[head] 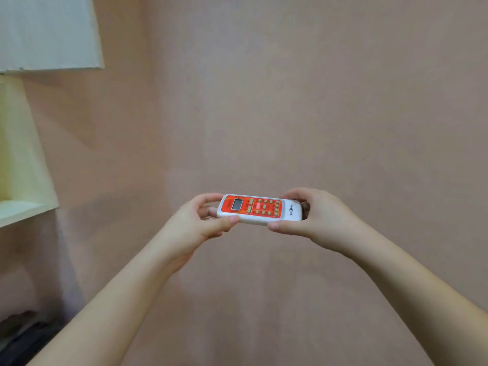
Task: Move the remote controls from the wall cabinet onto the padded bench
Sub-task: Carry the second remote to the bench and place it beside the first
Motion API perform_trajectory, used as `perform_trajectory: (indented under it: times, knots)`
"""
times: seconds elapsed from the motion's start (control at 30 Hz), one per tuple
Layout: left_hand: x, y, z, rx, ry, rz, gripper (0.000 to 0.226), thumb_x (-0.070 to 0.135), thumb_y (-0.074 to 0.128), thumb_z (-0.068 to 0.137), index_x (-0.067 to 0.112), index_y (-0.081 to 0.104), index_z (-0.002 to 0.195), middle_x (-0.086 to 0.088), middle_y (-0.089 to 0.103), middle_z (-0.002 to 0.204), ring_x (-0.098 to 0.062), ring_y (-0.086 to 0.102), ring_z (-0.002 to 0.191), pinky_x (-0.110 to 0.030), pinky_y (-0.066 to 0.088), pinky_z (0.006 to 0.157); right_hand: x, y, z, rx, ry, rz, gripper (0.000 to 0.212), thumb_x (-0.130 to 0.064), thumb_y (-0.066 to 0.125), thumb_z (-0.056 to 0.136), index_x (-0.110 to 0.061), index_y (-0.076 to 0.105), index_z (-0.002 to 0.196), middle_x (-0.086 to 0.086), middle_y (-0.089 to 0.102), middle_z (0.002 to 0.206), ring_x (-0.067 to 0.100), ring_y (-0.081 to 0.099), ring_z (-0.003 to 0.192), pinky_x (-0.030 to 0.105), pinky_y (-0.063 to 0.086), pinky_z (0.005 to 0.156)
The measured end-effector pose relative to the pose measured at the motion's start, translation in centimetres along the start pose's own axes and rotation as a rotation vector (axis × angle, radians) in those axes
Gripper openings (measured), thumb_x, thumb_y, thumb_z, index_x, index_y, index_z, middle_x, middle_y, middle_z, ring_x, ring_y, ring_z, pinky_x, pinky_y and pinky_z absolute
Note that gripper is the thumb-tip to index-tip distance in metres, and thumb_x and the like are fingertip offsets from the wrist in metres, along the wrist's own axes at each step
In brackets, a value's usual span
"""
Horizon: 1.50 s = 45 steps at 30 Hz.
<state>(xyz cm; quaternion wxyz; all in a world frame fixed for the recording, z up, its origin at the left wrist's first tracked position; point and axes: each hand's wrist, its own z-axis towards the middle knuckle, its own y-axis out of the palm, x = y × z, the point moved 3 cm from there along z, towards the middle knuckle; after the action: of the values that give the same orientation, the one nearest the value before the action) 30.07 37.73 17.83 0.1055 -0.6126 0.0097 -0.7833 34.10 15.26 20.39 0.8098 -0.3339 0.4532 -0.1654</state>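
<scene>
A white remote control (260, 210) with an orange face, a small grey screen and pale green buttons lies sideways in mid-air in front of a pink wall. My left hand (196, 225) pinches its screen end between thumb and fingers. My right hand (311, 220) grips the other end, thumb under the near edge. Something dark peeks out behind the remote inside my right hand; I cannot tell what it is. The padded bench is out of view.
The pale wall cabinet (29, 207) stands at the left edge with an open shelf and a white panel (50, 33) above it. Dark, blurred things (23, 336) lie low at the bottom left. The pink wall (317, 101) fills the rest.
</scene>
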Motion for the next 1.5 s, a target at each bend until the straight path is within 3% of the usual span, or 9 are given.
perform_trajectory:
  times: [0.17,0.27,0.5,0.6,0.73,0.93,1.07,1.37,1.5]
  knots:
    - [-0.6,7.9,1.9,-0.101,-0.035,-0.042,0.051,0.018,0.08,0.075,0.022,0.059,0.122,-0.005,0.071,0.095,-0.009,0.064,0.075,-0.026,0.048,0.073,5.3,-5.3,-3.0,-0.013,0.051,0.036,0.044,-0.039,0.082,0.069,-0.032,0.064,0.108,-0.013,0.071,0.095,0.002,0.067,0.087,0.03,0.055,0.083]
    - [-0.5,12.3,2.8,-0.151,-0.045,-0.075,0.052,0.018,0.079,0.074,0.021,0.059,0.122,-0.003,0.071,0.093,-0.01,0.064,0.073,-0.027,0.048,0.072,8.4,-8.3,-4.9,-0.008,0.089,0.116,0.049,-0.029,0.083,0.07,-0.03,0.063,0.115,-0.014,0.072,0.098,-0.001,0.067,0.089,0.027,0.054,0.087]
    - [-1.0,21.6,3.7,-0.238,-0.062,-0.165,0.046,0.014,0.074,0.078,0.015,0.06,0.121,-0.001,0.069,0.086,-0.009,0.063,0.071,-0.025,0.049,0.072,15.1,-13.0,-9.1,0.153,0.196,0.338,0.055,-0.022,0.082,0.071,-0.024,0.06,0.121,-0.007,0.07,0.107,0.003,0.067,0.097,0.018,0.052,0.088]
    - [-1.1,24.7,4.2,-0.267,-0.064,-0.202,0.045,0.013,0.074,0.078,0.015,0.059,0.121,0.0,0.07,0.085,-0.01,0.064,0.071,-0.024,0.049,0.071,17.3,-14.3,-10.6,0.212,0.239,0.375,0.057,-0.024,0.082,0.069,-0.02,0.061,0.121,-0.004,0.071,0.108,0.006,0.068,0.098,0.021,0.052,0.091]
    - [-1.3,28.4,5.2,-0.343,-0.063,-0.245,0.04,0.012,0.073,0.079,0.018,0.059,0.116,-0.001,0.07,0.085,-0.01,0.064,0.069,-0.023,0.05,0.068,19.2,-15.9,-12.3,0.276,0.295,0.36,0.063,-0.042,0.081,0.057,-0.024,0.064,0.115,-0.005,0.073,0.104,0.008,0.068,0.098,0.03,0.052,0.094]
    - [-1.8,33.5,7.1,-0.539,-0.049,-0.29,0.039,0.016,0.074,0.078,0.022,0.058,0.113,0.0,0.071,0.086,-0.012,0.065,0.071,-0.02,0.051,0.066,20.8,-17.8,-15.0,0.418,0.392,0.253,0.065,-0.051,0.078,0.055,-0.03,0.065,0.115,-0.005,0.073,0.103,0.013,0.067,0.1,0.035,0.053,0.094]
    - [-2.3,36.5,8.0,-0.659,-0.059,-0.333,0.04,0.015,0.074,0.079,0.02,0.058,0.116,0.0,0.069,0.083,-0.012,0.063,0.068,-0.02,0.051,0.065,21.0,-18.8,-16.5,0.514,0.459,0.192,0.056,-0.047,0.077,0.063,-0.032,0.064,0.116,-0.005,0.073,0.101,0.01,0.068,0.098,0.034,0.053,0.094]
    - [-3.0,43.6,7.9,-0.933,-0.029,-0.337,0.04,0.019,0.073,0.08,0.023,0.058,0.116,0.003,0.068,0.079,-0.011,0.061,0.067,-0.028,0.047,0.067,22.3,-19.0,-21.7,0.756,0.608,0.121,0.065,-0.051,0.076,0.06,-0.028,0.061,0.119,-0.005,0.072,0.106,0.013,0.067,0.1,0.034,0.053,0.093]
    - [-3.0,48.1,5.3,-1.061,-0.035,-0.332,0.041,0.019,0.073,0.081,0.021,0.057,0.119,0.004,0.069,0.079,-0.011,0.061,0.066,-0.028,0.047,0.067,22.0,-19.9,-26.0,0.861,0.687,0.039,0.049,-0.04,0.078,0.069,-0.029,0.063,0.115,-0.007,0.072,0.103,0.006,0.067,0.096,0.024,0.054,0.087]
